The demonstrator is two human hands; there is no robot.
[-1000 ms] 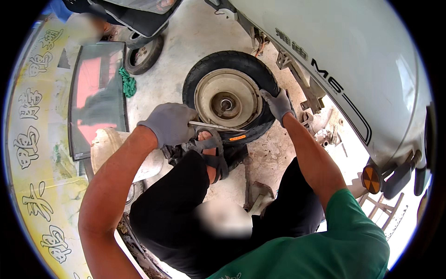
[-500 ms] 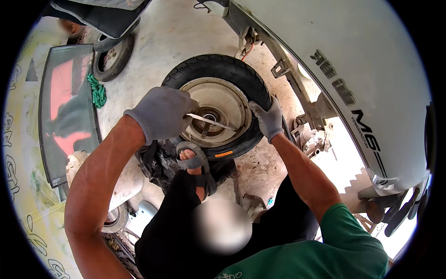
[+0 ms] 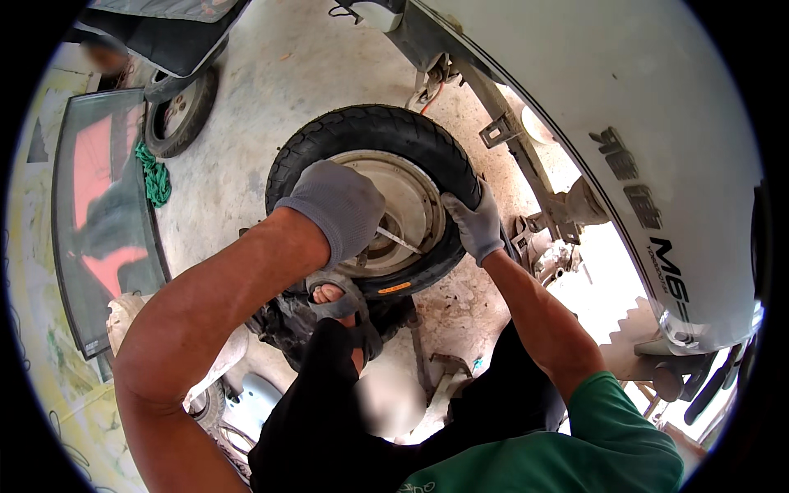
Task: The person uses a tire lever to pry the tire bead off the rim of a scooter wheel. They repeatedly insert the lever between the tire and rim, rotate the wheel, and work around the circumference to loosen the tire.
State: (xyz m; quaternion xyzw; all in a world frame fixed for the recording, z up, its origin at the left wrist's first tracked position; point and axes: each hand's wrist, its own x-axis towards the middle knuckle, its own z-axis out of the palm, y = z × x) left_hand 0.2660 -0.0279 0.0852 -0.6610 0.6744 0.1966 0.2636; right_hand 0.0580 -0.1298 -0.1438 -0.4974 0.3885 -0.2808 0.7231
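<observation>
My left hand (image 3: 333,209), in a grey glove, is closed on a flat metal bar (image 3: 400,243) that slants across the cream rim (image 3: 405,190) toward its lower right edge. My gloved right hand (image 3: 473,218) grips the right side of the black tire (image 3: 370,123). The wheel lies nearly flat, with an orange label (image 3: 394,287) on its lower sidewall. My left hand and wrist cover part of the rim and hub. My sandalled foot (image 3: 329,304) is at the tire's lower left edge, by a dark crumpled heap (image 3: 271,324).
A white vehicle panel (image 3: 641,99) and metal frame (image 3: 526,160) fill the right. At left are a glass pane (image 3: 99,205), green cloth (image 3: 158,177), loose tires (image 3: 197,115) and a yellow board (image 3: 37,345). A dark padded item (image 3: 156,41) is at the top left.
My left hand has moved up from the tire's lower left and inward over the rim, bringing the bar across it. My right hand stays on the tire. The view has shifted.
</observation>
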